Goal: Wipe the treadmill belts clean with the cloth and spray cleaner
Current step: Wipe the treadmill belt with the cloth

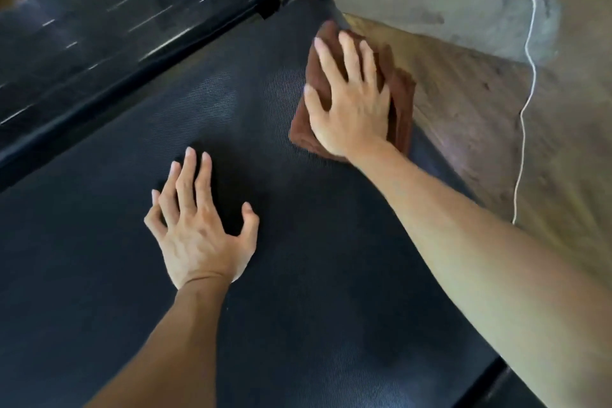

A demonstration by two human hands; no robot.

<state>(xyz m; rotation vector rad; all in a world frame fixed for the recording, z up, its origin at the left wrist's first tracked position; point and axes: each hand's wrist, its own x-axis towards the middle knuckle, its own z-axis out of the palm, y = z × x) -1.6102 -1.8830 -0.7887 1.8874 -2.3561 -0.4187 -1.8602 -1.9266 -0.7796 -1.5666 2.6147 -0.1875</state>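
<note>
Seemingly mid-wipe, the right hand [351,103] lies flat on a folded brown cloth [402,103], its fingers [326,56] straight and spread apart, pressing the cloth onto the dark treadmill belt [298,275] at about one o'clock in the view, hard against the belt's right edge, where part of the cloth overlaps the side rail and the wooden floor [480,103] begins. The left hand [198,225] rests on the belt at about seven o'clock from the cloth, well apart from it, fingers spread and lightly arched, holding nothing; it appears to serve as a brace. A black frame rail [109,93] borders the belt from nine to twelve o'clock, with a second dark surface [99,10], streaked by blur, beyond it. A thin white cord [526,83] trails over the floor at three o'clock. No spray cleaner shows in the view. Progress cannot be read with certainty: the belt shows no clear boundary between wet or wiped and untouched areas. Judged from the cloth's position near the far right corner, wiping of this belt is under way, and any further belts are probably still to do.
</note>
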